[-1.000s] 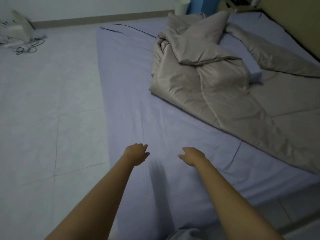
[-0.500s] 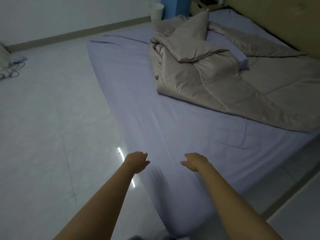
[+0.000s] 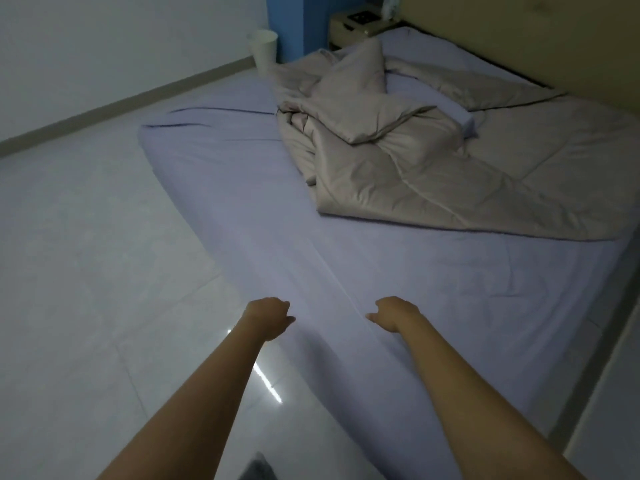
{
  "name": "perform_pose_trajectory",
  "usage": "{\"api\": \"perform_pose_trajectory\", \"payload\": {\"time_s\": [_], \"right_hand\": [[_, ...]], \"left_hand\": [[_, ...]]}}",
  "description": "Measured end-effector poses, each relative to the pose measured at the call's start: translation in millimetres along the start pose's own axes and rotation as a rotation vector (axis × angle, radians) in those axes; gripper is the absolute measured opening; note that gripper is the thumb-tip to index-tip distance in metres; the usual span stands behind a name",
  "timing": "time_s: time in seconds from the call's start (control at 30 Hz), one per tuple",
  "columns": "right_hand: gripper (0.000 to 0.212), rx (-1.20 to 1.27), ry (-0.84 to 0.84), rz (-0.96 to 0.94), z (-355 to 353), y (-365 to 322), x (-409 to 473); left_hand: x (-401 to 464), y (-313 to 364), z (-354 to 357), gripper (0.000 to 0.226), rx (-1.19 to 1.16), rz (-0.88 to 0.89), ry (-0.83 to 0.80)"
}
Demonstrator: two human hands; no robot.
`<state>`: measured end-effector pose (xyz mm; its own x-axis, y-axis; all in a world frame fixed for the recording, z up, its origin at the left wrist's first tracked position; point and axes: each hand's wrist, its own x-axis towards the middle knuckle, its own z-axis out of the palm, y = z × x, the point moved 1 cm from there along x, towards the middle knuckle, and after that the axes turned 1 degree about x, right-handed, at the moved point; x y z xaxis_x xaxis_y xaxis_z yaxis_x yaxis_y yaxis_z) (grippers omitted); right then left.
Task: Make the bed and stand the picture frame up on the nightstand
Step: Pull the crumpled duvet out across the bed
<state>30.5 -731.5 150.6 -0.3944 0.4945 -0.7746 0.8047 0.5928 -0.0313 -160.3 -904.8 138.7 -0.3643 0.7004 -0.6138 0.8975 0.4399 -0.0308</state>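
Fingers of left hand (image 3: 268, 318) and right hand (image 3: 393, 315) curl, pinching the sheet (image 3: 346, 258) at lower centre; soft, light, best held at its edge.

This is a bedroom in a home. A wide bed (image 3: 346, 237) with a lilac sheet fills the middle and right, and a crumpled beige duvet (image 3: 433, 161) lies on it. At the far end stand a padded headboard (image 3: 519, 36) and a nightstand (image 3: 360, 24). A white waste bin (image 3: 264, 50) stands on the pale tiled floor (image 3: 86, 271).
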Motion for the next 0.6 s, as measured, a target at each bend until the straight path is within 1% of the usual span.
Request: {"api": "perform_pose_trajectory", "payload": {"time_s": [0.13,0.23,0.4,0.6], "right_hand": [[0.064,0.073,0.018,0.038,-26.5,-50.2,15.2],[0.064,0.115,0.008,0.061,-47.2,-66.7,24.8],[0.067,0.149,-0.017,0.113,-96.5,-59.5,59.1],[0.069,0.176,0.053,0.134,-191.1,-56.2,120.2]], "left_hand": [[29.3,-66.5,-39.9,0.052,0.09,0.018,0.008],[52.8,-95.5,-62.5,0.053,0.127,0.033,-0.025],[112.6,-104.9,-99.9,0.055,0.178,0.112,-0.074],[189.4,-115.8,-184.1,0.055,0.148,0.178,-0.023]]}}
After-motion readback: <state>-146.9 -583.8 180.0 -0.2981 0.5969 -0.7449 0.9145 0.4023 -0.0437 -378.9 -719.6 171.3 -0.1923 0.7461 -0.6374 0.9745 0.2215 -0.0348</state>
